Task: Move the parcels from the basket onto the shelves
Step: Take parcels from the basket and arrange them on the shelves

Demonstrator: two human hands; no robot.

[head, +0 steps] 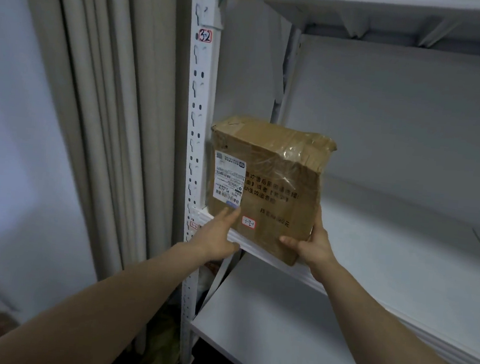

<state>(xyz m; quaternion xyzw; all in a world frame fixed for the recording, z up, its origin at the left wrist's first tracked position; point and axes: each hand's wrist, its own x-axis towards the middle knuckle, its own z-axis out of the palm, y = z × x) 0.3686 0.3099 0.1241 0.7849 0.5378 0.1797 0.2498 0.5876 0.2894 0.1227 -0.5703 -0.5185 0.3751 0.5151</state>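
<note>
**Box at the left end of the shelf**

A taped brown box (264,184) stands at the far left of the white shelf (400,254), close against the slotted post (195,149). Its lower right corner hangs out over the shelf's front lip. It leans a little, and I cannot tell whether its base sits flat on the board.

The right hand (311,246) grasps that lower right corner, thumb across the front face and fingers round the side. The left hand (216,235) holds nothing: its fingers are straight, the tips touching the front of the box at the bottom of the white label (230,178). A small red-edged sticker (248,222) sits on the box between the two hands.

A tag (205,36) reading 32 is stuck high on the post. Left of the post hangs a pleated curtain (108,112). A lower shelf (263,329) runs beneath the arms, and something dark and blurred lies low behind the post
</note>
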